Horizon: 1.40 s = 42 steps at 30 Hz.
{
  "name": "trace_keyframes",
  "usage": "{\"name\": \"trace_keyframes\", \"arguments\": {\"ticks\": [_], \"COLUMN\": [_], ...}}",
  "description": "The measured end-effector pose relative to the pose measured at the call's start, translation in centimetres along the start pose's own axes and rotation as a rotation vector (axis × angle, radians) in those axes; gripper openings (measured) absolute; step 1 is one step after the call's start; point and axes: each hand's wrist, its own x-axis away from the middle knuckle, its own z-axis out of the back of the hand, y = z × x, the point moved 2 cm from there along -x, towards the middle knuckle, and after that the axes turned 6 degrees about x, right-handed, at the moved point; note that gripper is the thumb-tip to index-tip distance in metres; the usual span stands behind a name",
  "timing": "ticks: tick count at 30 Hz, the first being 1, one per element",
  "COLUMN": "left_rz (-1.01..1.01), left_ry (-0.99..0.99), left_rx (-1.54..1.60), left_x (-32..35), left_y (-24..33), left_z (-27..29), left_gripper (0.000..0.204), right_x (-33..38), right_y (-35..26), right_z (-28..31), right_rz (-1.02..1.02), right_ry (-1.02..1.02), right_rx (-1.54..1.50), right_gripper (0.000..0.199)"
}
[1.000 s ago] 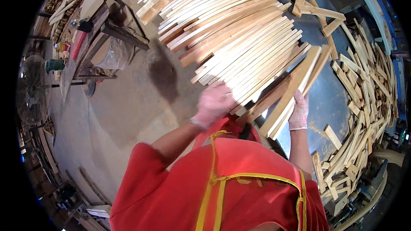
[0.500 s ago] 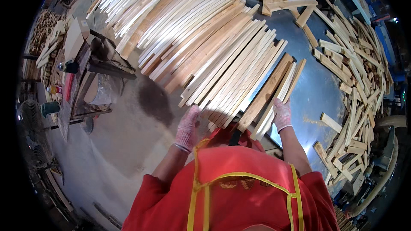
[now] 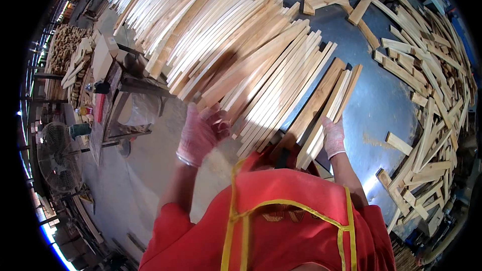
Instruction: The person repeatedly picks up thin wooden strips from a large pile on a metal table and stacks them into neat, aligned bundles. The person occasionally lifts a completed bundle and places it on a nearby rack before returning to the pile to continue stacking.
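Here your right hand (image 3: 334,138) has its fingers closed on the near ends of about three wooden slats (image 3: 326,113) lying on the metal desk (image 3: 381,100). They look light, stiff and splintery; grip near the ends. Your left hand (image 3: 200,133), fingers curled, touches the big slat stack (image 3: 236,55), too many to count.

- Grey sheet-metal worktable (image 3: 381,100): carries a fanned stack of long pale wooden slats (image 3: 236,55).
- Short pale wooden offcuts (image 3: 432,85): strewn along its right side.
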Motion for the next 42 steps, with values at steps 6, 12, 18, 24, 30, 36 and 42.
{"name": "trace_keyframes", "arguments": {"ticks": [6,12,18,24,30,36,42], "left_rz": [0.28,-0.281,-0.446,-0.184,-0.295,-0.076,-0.204], "left_ry": [-0.129,-0.035,-0.094,-0.103,-0.296,-0.533,-0.724], "left_rx": [-0.711,-2.052,-2.004,-2.171,-1.941,-2.077,-2.132], "left_x": [-8.3,-11.3,-6.3,-10.1,-9.4,-10.4,-12.0], "left_y": [5.1,-0.9,2.3,0.2,1.3,-1.7,1.4], "left_z": [4.0,-5.0,-7.7,-1.6,-3.8,-5.5,-3.0], "left_gripper": [0.086,0.047,0.035,0.04,0.039,0.057,0.061], "right_x": [-0.3,-1.3,-0.9,1.3,0.6,0.4,1.8], "right_y": [0.5,0.9,-1.0,-4.7,-6.8,-7.8,-7.3], "right_z": [0.7,0.2,1.0,-5.7,-11.7,-19.7,-21.1], "right_rz": [0.027,0.004,0.106,0.141,0.115,0.212,0.189], "right_ry": [-0.1,-0.007,-0.037,0.072,0.087,0.338,0.264], "right_rx": [-0.123,-0.018,-0.054,-0.07,0.029,1.104,1.125], "right_gripper": [0.085,0.084,0.077,0.076,0.067,0.095,0.124]}}
